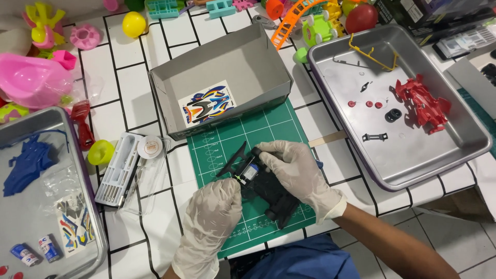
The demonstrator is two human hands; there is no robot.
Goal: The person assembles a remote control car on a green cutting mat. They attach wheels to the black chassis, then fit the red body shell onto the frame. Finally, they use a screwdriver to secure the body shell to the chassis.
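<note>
Centrally, both gloved hands on black chassis [268, 188], near mat's [217, 150] lower edge.

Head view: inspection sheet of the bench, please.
Surface: white tiled table with a green cutting mat.
Job's things: black toy car chassis on the mat, held by both hands.
Clutter: open grey box with a sticker sheet; right tray holding a red car body and small parts; left tray with blue parts; tool kit; plastic toys along the far edge.
Grippers: left hand and right hand, both gloved, gripping the chassis.
Cables: nothing seen.
Surroundings: grey floor tiles at lower right.
</note>
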